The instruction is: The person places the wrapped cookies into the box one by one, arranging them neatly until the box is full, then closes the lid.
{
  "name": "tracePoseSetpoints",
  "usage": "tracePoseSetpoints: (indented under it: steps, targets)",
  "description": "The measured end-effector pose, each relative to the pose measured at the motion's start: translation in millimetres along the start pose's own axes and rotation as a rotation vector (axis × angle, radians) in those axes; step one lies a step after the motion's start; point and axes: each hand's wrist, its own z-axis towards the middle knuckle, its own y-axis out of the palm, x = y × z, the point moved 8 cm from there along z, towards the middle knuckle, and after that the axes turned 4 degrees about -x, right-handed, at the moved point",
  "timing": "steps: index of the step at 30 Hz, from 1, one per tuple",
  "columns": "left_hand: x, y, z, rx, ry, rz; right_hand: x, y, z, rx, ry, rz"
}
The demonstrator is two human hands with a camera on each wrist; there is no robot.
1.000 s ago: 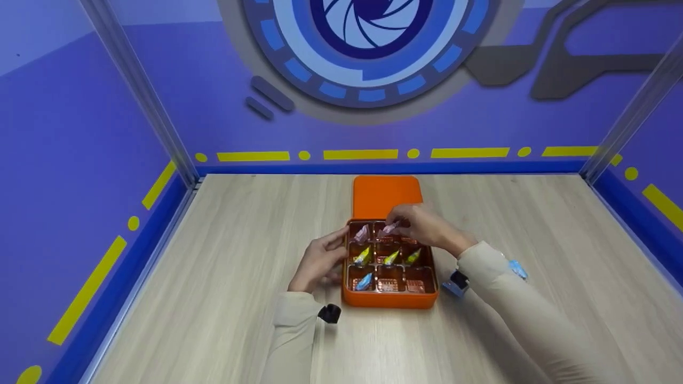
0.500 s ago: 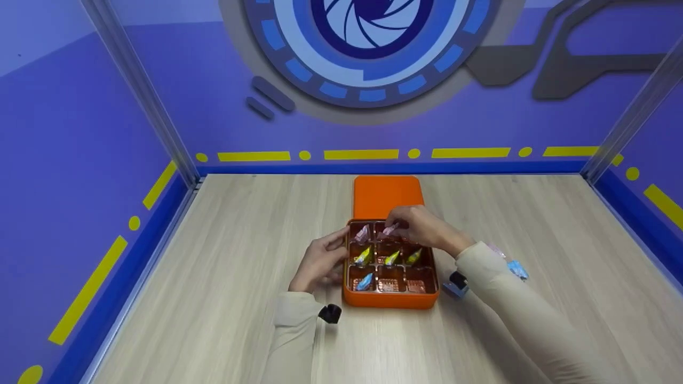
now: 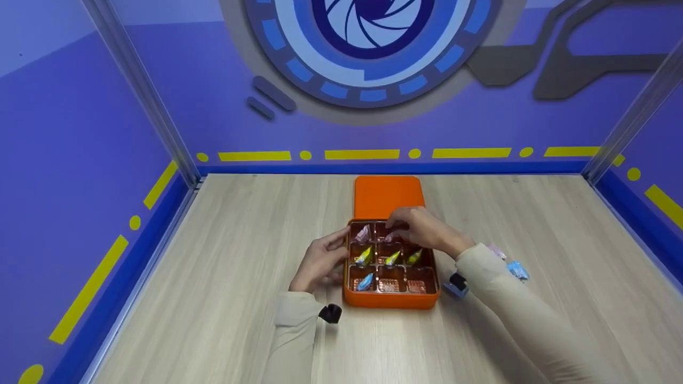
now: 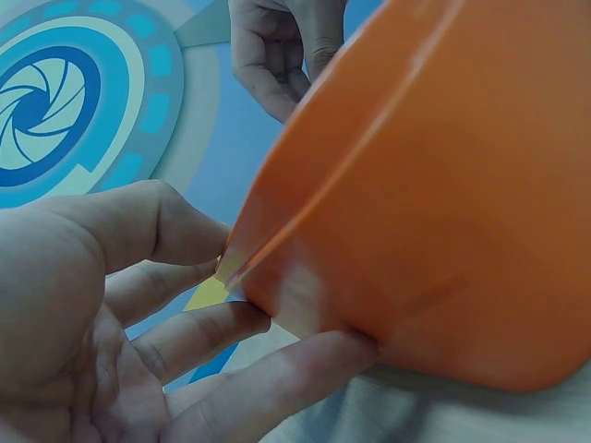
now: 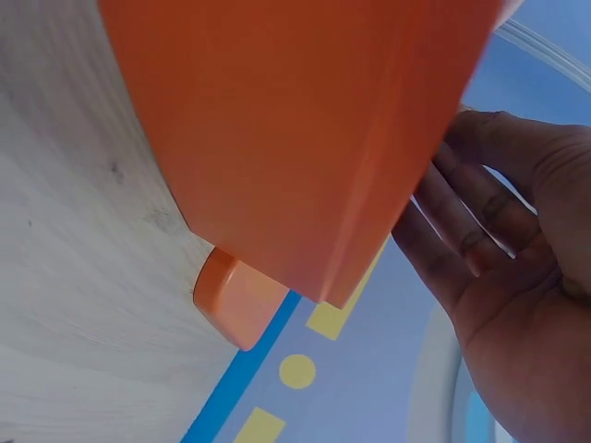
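Observation:
An orange box [image 3: 390, 300] with a clear divided insert stands on the table. Wrapped candies lie in its compartments: a pink candy [image 3: 363, 233] at the back left, yellow candies [image 3: 364, 256] along the middle row, and a blue candy [image 3: 365, 281] at the front left. Against the box's left wall, my left hand [image 3: 318, 261] rests its fingertips at the back corner and outer side. My right hand [image 3: 427, 232] reaches over the back row, fingers parted. Below its fingertips, a pink candy [image 3: 386, 239] shows low in the back middle compartment. The back right compartment is mostly hidden by this hand.
An orange lid [image 3: 388, 196] lies behind the box. Right of the right sleeve are another pink candy [image 3: 498, 251] and a blue candy [image 3: 517, 270]. Purple-blue walls [image 3: 160, 80] enclose the table at the back and sides.
The pink candy that was between my right fingertips now sits lower in the back middle compartment, and those fingers have parted. My left hand and the box stay put.

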Motion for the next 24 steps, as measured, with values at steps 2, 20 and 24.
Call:
tracePoseSetpoints:
  steps: [2,20,24]
  targets:
    - [-0.2,0.0,-0.9,-0.002,-0.016,-0.003,0,0,0,0.003,-0.007,-0.006]
    - [-0.4,0.9,-1.5,-0.017,0.007,-0.026,5,-5,-9,0.05,0.009,0.08]
    - [-0.2,0.3,-1.1,-0.011,0.013,-0.024,8,-6,-14,0.067,0.048,0.11]
